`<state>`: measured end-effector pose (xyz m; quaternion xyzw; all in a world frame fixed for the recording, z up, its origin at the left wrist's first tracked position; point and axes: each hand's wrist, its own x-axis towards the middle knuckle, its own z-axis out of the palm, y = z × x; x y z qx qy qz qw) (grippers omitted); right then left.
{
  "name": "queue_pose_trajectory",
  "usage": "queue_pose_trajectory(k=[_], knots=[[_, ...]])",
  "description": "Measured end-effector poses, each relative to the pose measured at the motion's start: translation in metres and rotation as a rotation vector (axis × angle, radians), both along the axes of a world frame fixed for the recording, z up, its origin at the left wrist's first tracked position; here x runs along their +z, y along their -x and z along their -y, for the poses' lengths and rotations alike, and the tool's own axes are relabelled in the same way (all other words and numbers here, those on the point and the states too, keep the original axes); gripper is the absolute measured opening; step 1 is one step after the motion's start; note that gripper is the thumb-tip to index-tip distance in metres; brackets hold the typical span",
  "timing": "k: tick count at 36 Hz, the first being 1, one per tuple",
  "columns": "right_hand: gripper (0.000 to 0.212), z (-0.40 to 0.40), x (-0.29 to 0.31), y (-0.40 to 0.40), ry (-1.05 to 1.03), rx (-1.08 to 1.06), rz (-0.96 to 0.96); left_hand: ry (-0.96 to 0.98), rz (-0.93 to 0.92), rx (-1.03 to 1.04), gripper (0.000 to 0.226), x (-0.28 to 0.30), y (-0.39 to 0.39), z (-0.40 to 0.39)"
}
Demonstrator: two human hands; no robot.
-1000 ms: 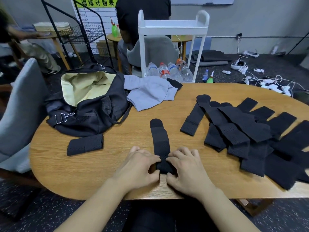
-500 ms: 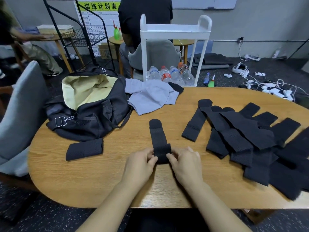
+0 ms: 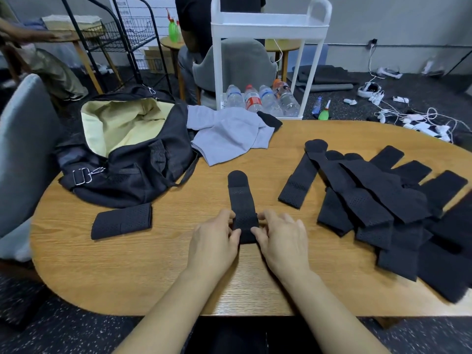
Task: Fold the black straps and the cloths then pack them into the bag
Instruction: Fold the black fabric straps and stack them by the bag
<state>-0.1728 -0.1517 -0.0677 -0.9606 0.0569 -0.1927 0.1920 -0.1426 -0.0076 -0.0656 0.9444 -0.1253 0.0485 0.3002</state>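
A black strap (image 3: 241, 200) lies lengthwise on the wooden table (image 3: 158, 272) in front of me, its near end doubled over. My left hand (image 3: 214, 241) pinches the left edge of that folded end and my right hand (image 3: 282, 241) pinches the right edge. One folded black strap (image 3: 122, 221) lies to the left, by the bag. A pile of several unfolded black straps (image 3: 383, 200) spreads over the right side of the table. A grey cloth (image 3: 229, 135) lies crumpled at the back. The black bag (image 3: 127, 175) with pale yellow lining stands open at the back left.
A white trolley (image 3: 270, 24) with water bottles (image 3: 260, 99) stands behind the table, with a grey chair and a seated person beyond it. Another grey chair (image 3: 23, 149) is at the table's left. Cables litter the floor at the right.
Both hands have lifted the strap's near end off the table's front edge and rolled it away from me, so the strap lies shorter. The camera view has shifted a little.
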Motion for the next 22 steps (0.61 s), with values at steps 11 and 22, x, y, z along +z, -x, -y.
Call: queue_pose_trajectory(k=[11, 22], knots=[[0.021, 0.002, -0.013, -0.004, 0.239, 0.073, 0.106, -0.194, 0.05, -0.175, 0.038, -0.008, 0.002, -0.001], [0.036, 0.007, -0.005, 0.008, 0.284, 0.234, -0.035, -0.274, -0.023, -0.326, 0.053, 0.007, 0.003, -0.018]])
